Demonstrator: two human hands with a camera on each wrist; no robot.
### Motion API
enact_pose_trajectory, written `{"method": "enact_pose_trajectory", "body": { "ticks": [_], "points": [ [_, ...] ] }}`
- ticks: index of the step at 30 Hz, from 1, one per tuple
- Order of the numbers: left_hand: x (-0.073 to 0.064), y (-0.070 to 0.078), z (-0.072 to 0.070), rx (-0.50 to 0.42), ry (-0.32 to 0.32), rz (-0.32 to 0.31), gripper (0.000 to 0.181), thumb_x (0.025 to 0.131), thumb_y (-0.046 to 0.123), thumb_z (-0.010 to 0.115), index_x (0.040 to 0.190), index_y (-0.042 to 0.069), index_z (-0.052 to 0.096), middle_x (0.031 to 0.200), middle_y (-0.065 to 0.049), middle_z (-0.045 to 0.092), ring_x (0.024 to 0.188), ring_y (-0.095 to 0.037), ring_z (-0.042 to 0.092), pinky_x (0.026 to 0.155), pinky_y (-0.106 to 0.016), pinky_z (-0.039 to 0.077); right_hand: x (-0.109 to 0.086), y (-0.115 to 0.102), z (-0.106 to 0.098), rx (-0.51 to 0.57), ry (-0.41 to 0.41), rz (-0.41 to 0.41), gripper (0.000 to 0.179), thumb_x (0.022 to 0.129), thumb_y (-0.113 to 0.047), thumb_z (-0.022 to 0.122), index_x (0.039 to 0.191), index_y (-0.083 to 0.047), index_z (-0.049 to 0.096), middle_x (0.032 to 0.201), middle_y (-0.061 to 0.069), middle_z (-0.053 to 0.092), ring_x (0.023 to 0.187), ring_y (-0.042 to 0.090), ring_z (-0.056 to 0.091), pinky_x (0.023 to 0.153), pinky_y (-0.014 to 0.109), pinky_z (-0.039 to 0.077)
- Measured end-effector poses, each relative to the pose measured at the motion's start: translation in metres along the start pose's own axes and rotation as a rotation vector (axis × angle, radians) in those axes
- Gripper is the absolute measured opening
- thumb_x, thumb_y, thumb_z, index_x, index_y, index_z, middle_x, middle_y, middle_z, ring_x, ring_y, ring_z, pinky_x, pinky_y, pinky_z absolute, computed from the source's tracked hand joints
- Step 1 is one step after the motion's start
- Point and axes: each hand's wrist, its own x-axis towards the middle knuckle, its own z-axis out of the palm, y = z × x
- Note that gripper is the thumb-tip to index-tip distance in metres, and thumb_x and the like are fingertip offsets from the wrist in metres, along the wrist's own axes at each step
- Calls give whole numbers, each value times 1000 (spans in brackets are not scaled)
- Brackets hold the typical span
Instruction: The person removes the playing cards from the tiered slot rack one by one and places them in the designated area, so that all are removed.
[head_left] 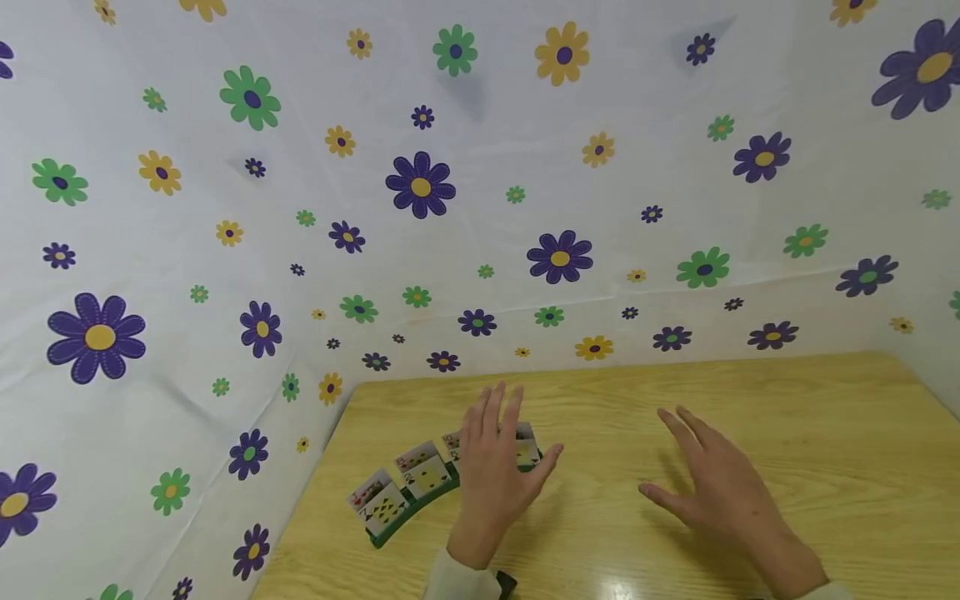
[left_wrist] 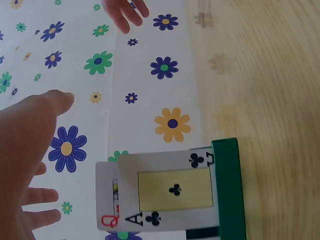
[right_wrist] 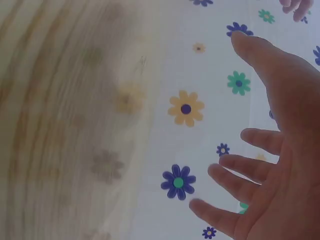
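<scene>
Playing cards (head_left: 384, 510) stand in overlapping pairs in a curved green card holder (head_left: 420, 505) on the wooden table. My left hand (head_left: 495, 479) is raised in front of the holder's right part and hides some cards in the head view. Its fingers are spread and hold nothing. In the left wrist view, an ace of clubs (left_wrist: 175, 190) overlaps a red queen (left_wrist: 106, 200) at the holder's end, apart from the hand. To the right, my right hand (head_left: 723, 492) hovers over the table with fingers apart, holding nothing.
The wooden table (head_left: 825, 433) reaches back to a white cloth (head_left: 495, 150) printed with purple, green and yellow flowers, which also runs along the left side. A small dark object (head_left: 506, 583) shows beside the left sleeve at the bottom edge.
</scene>
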Motion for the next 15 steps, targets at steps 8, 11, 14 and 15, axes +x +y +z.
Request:
{"method": "enact_pose_trajectory", "body": {
  "ticks": [8,11,14,15],
  "points": [
    [-22,-30,-19,-22,93,-5,92,82,55,92,154,10,57,151,-16,63,142,-38,59,111,-59,52,1,-24,10,169,-25,-2,81,94,-37,87,160,-7,50,149,23,62,123,48,69,85,61,62],
    [-33,-46,-28,-15,107,-36,84,95,64,76,155,8,56,151,-17,62,143,-39,57,111,-60,51,7,-30,16,213,-37,-9,73,97,-31,85,158,-8,53,145,20,66,120,41,72,81,55,63],
    [-44,-64,-40,-9,133,-78,86,103,73,56,155,6,55,151,-21,62,143,-43,55,112,-63,48,13,-37,23,263,-59,-4,68,97,-25,85,156,-7,55,139,17,69,117,36,74,80,50,63],
    [-48,-71,-44,-8,148,-96,88,103,76,51,155,5,56,150,-22,62,143,-44,55,111,-64,47,15,-39,25,284,-70,0,67,98,-23,84,156,-7,55,139,17,70,118,36,74,81,50,63]
  ]
}}
